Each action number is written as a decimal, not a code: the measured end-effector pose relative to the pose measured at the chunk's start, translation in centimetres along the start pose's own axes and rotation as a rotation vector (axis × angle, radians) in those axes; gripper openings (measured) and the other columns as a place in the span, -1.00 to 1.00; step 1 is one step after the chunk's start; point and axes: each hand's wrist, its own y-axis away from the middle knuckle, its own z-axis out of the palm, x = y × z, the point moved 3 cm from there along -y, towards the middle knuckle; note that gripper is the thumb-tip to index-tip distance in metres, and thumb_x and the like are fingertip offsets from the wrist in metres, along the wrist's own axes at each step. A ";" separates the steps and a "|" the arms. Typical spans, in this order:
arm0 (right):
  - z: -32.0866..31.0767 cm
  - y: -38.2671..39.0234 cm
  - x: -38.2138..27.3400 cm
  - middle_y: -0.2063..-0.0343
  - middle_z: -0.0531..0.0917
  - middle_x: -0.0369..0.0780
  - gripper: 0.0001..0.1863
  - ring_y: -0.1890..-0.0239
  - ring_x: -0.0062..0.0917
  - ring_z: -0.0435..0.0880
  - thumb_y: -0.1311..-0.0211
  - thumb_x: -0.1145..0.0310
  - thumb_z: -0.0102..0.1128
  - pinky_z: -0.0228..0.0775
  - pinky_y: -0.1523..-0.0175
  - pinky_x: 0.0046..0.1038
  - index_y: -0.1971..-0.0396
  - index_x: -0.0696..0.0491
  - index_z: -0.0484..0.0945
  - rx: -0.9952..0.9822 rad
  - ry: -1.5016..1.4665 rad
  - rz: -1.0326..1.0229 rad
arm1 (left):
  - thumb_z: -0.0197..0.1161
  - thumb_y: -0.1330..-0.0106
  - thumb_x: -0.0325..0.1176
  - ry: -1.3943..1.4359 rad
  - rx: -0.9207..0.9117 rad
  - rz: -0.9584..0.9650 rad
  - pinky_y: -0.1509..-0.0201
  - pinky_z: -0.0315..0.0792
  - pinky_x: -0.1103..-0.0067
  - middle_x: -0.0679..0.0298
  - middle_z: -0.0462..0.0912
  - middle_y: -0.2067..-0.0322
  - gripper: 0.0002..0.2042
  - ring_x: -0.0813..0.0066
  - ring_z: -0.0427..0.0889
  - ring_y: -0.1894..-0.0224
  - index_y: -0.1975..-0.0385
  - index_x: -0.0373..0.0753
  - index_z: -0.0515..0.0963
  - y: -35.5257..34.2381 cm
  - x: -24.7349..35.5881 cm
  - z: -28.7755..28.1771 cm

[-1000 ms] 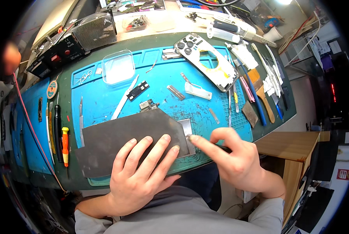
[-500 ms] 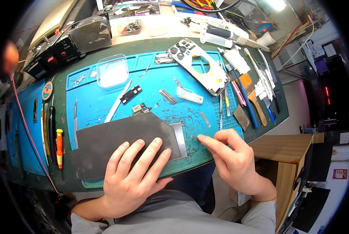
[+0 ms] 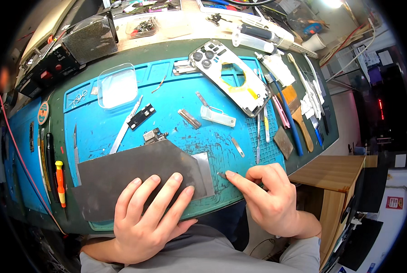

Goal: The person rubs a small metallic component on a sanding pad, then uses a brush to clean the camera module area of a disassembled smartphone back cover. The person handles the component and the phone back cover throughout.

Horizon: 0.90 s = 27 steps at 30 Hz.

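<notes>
Four fingers of my left hand (image 3: pixel 144 220) are resting spread and loose, grasping nothing, on one matte charcoal, thin, angular-cornered sheet (image 3: pixel 121 175), lying beneath and ahead of them and overlapping one smooth silver metal plate (image 3: pixel 205 168) just right of their tips. My right hand (image 3: pixel 270 196) is pinching one small, dark, narrow sliver (image 3: pixel 220 174), which is poking leftward past my index fingertip, its material too small to tell.

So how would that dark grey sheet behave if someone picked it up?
The dark grey sheet looks thin for its breadth, so it is probably light and may flex if lifted by a corner. Its face, under the left hand, looks matt, so probably not very slippery.
</notes>
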 end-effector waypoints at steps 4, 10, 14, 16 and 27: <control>0.0 0.1 0.4 0.30 0.62 -0.34 -0.37 0.28 -0.48 0.61 0.17 0.57 0.40 0.51 0.39 -0.51 -0.07 -0.05 0.85 0.005 -0.022 -0.004 | 0.43 -0.31 0.15 0.034 -0.008 0.021 -0.44 0.40 0.09 0.22 0.68 -0.30 -0.47 0.05 0.56 -0.31 -0.14 -0.08 0.79 0.0 0.0 0.1; 0.0 -0.1 0.3 0.30 0.62 -0.34 -0.37 0.29 -0.48 0.61 0.18 0.58 0.40 0.51 0.41 -0.51 -0.06 -0.05 0.86 -0.009 -0.021 0.003 | 0.45 -0.29 0.14 0.045 -0.003 0.010 -0.44 0.40 0.10 0.22 0.69 -0.30 -0.46 0.06 0.56 -0.31 -0.14 -0.08 0.79 0.0 -0.1 0.1; 0.0 -0.1 0.3 0.30 0.62 -0.34 -0.37 0.29 -0.48 0.62 0.18 0.58 0.41 0.51 0.40 -0.50 -0.06 -0.04 0.85 -0.006 -0.030 0.001 | 0.38 -0.35 0.15 -0.014 0.009 -0.015 -0.46 0.42 0.23 0.38 0.71 -0.29 -0.55 0.27 0.58 -0.29 -0.11 0.09 0.81 -0.1 0.0 0.1; 0.0 0.0 0.3 0.30 0.62 -0.33 -0.37 0.30 -0.48 0.62 0.17 0.59 0.41 0.51 0.40 -0.50 -0.06 -0.03 0.85 -0.002 -0.037 0.001 | 0.37 -0.36 0.15 -0.016 0.010 -0.010 -0.46 0.42 0.23 0.38 0.71 -0.29 -0.56 0.27 0.58 -0.29 -0.11 0.08 0.81 -0.1 0.0 0.1; -0.8 0.6 -0.4 0.24 0.65 -0.23 -0.59 0.27 -0.49 0.66 -0.18 0.63 0.55 0.51 0.30 -0.52 -0.05 0.09 0.80 0.102 -0.458 0.094 | 0.42 -0.35 0.19 -0.025 0.053 0.039 -0.60 0.23 0.03 0.19 0.68 -0.33 -0.38 0.11 0.53 -0.43 -0.26 -0.12 0.71 0.3 0.2 -0.2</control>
